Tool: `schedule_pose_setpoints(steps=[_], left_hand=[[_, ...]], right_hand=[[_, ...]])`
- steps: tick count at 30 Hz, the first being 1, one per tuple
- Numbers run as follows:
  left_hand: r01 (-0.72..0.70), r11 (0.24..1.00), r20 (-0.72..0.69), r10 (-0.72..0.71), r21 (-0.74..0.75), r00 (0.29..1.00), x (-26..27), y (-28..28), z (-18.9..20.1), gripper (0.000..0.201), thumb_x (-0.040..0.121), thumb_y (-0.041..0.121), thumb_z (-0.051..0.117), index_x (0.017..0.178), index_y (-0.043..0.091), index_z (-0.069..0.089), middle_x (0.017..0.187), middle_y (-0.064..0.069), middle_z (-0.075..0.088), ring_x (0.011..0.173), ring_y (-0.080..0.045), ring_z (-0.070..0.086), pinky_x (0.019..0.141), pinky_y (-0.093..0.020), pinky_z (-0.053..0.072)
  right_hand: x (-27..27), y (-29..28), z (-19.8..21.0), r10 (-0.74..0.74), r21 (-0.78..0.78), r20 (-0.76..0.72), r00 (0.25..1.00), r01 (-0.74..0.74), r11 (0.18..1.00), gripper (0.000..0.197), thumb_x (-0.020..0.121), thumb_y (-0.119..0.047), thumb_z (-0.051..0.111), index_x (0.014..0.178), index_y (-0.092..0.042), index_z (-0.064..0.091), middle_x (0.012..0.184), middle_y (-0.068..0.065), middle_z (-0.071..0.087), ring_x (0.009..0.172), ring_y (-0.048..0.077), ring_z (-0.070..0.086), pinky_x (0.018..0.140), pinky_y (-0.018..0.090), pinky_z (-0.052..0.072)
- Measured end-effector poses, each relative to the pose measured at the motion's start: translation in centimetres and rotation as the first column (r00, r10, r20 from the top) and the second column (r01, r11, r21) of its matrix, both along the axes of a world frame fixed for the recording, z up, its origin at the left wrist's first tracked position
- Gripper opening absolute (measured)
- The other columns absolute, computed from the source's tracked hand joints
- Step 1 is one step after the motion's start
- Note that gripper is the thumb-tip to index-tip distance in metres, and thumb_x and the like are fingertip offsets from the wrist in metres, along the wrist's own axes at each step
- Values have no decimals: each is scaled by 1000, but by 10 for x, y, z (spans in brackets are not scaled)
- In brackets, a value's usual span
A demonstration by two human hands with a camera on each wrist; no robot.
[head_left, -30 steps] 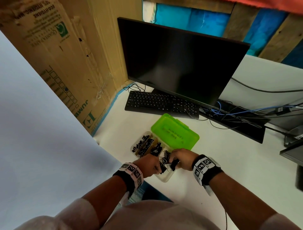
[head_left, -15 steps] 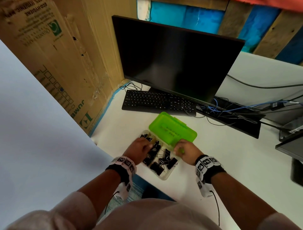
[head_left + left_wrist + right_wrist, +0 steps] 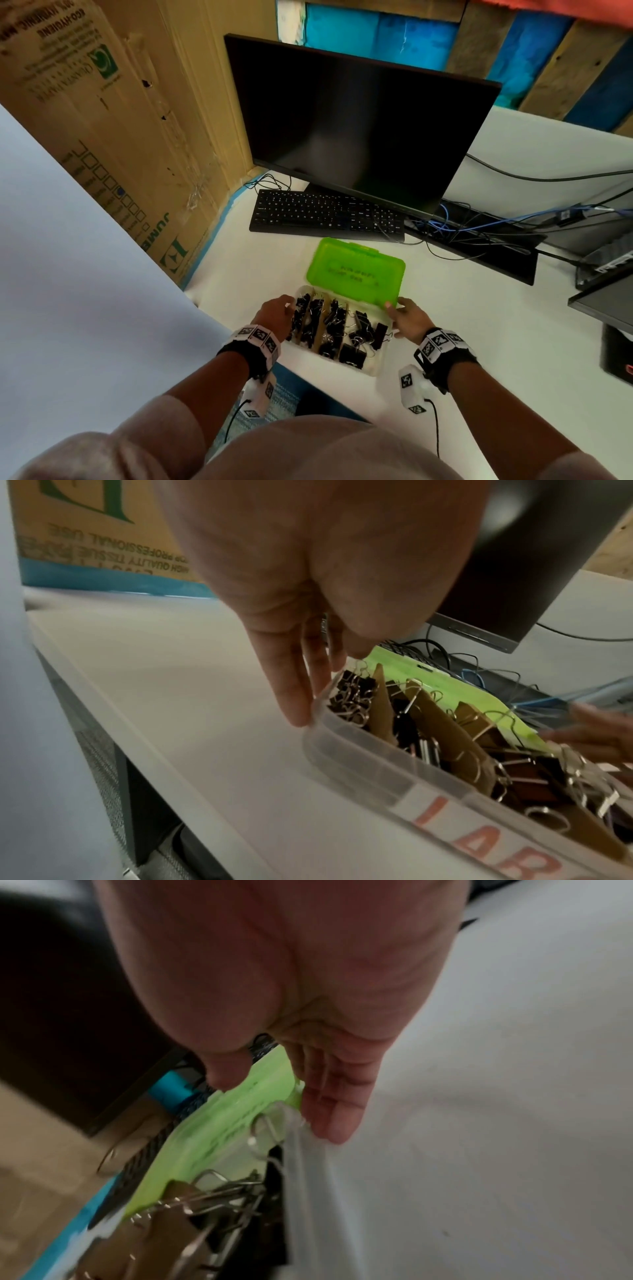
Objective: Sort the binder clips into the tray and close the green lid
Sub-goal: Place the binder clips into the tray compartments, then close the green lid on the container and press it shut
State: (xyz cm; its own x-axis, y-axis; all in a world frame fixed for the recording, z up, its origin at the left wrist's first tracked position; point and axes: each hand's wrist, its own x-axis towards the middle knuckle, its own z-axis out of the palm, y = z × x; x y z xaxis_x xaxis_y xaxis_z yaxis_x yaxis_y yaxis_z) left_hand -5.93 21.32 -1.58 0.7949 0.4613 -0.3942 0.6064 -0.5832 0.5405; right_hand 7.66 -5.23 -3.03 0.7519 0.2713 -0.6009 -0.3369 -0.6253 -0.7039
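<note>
With black binder clips (image 3: 337,325) now released, the hinged green plastic lid (image 3: 356,272) is being pinched by the right hand (image 3: 407,317), the clear tray (image 3: 375,368) steadied by the left hand's (image 3: 274,313) straight fingers; closing is beginning.

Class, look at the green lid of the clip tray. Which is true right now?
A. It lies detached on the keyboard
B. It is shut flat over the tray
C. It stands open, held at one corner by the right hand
C: the green lid stands open behind the tray, and the right hand holds its near corner.
</note>
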Motion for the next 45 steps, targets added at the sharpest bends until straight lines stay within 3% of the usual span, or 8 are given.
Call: schedule_pose_setpoints(steps=[3,7,15,20,28,34,40,45], left_hand=[[10,993,53,-3,-114,999,1,-11,4,28,95,18,45,118,13,60,106,-21,68,94,-36,65,82,-39,54],[-7,968,39,18,-251,999,0,-17,7,33,88,-1,49,115,13,62,99,-11,65,99,-43,61,84,-47,53],[-24,965,0,25,-262,1000,0,-27,16,34,87,3,54,116,19,63,114,-11,64,98,-35,64,89,-48,52],[47,997,-61,-51,-68,997,2,-33,21,31,88,15,56,119,18,61,121,-8,63,107,-27,61,92,-34,50],[34,993,-27,-37,-115,999,5,-34,16,28,88,15,57,114,13,63,118,-9,63,92,-30,66,79,-39,57],[-23,964,8,26,-265,1000,6,-31,11,28,87,13,59,114,15,63,118,-8,62,83,-29,66,70,-50,59],[208,973,259,-176,-99,950,3,-45,31,113,69,35,79,147,29,-2,149,4,18,133,-13,29,109,-35,35],[407,906,414,-418,118,809,-3,-63,36,109,47,54,83,138,39,25,147,9,16,139,-16,19,116,-46,26]], right_hand=[[5,-1,11,-48,70,-29,998,50,996,69,91,-38,56,144,-8,22,117,14,55,87,24,54,81,43,52],[17,-12,5,-113,42,-72,991,116,992,69,89,-42,57,141,-10,25,103,14,56,79,24,52,70,35,47],[41,-20,-15,-100,-27,-7,995,99,995,76,80,-55,61,134,-8,35,110,12,62,97,29,60,92,49,49],[33,-9,26,-197,106,-70,978,203,973,86,81,-74,36,138,-10,33,120,8,52,88,19,57,64,31,42],[23,-26,46,-219,224,-228,949,270,936,70,83,-76,12,122,-35,52,111,-3,54,88,20,53,83,41,46],[12,-45,47,-224,335,-211,952,285,898,51,92,-63,25,116,-31,56,107,-3,55,92,21,54,78,42,48],[-9,-74,36,-36,324,38,999,22,946,29,96,-12,46,109,-36,56,125,5,54,95,21,56,85,41,49],[-15,-80,33,117,233,136,984,-146,961,58,83,14,46,119,-31,51,138,3,43,99,21,57,74,18,46]])
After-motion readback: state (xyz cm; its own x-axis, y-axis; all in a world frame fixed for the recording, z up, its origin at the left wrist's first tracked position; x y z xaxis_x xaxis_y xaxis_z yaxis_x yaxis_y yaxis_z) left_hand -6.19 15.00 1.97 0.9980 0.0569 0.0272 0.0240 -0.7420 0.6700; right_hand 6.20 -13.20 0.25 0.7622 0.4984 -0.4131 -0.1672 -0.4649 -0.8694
